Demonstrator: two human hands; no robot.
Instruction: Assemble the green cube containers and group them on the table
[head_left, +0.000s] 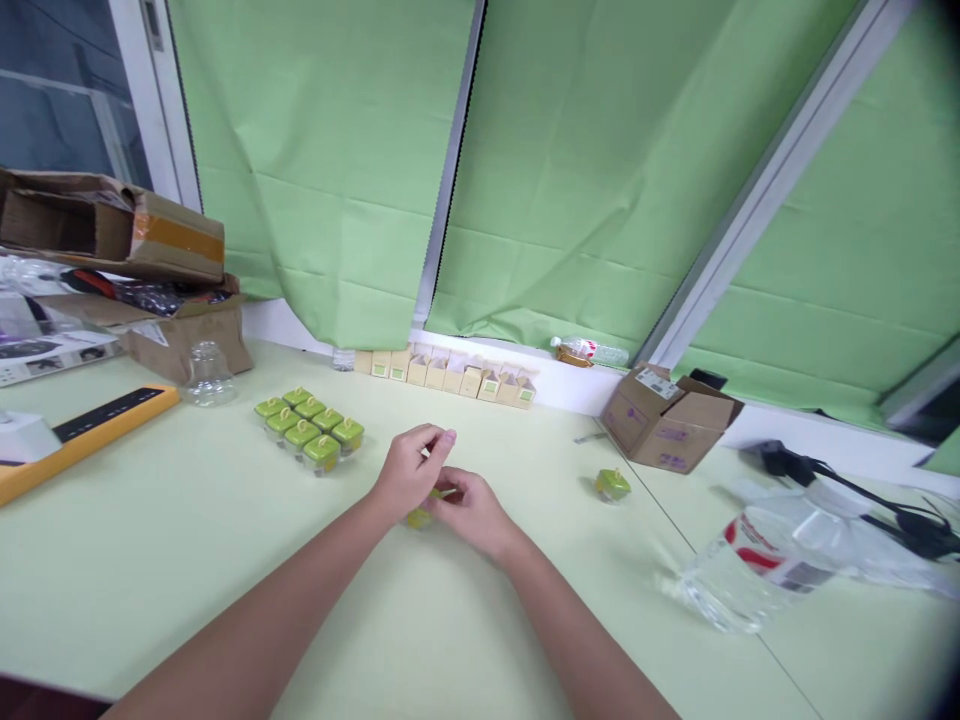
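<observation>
Small green-yellow container (418, 518) at fingers (450, 511), mostly hidden.

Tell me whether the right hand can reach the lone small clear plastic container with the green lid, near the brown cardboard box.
Probably yes: nothing visible stands between the right hand and the lone container, though that hand is busy at another green-lidded container.

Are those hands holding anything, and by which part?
Apparently a small green container, between the left hand and right hand; they hide exactly where it is gripped.
</observation>
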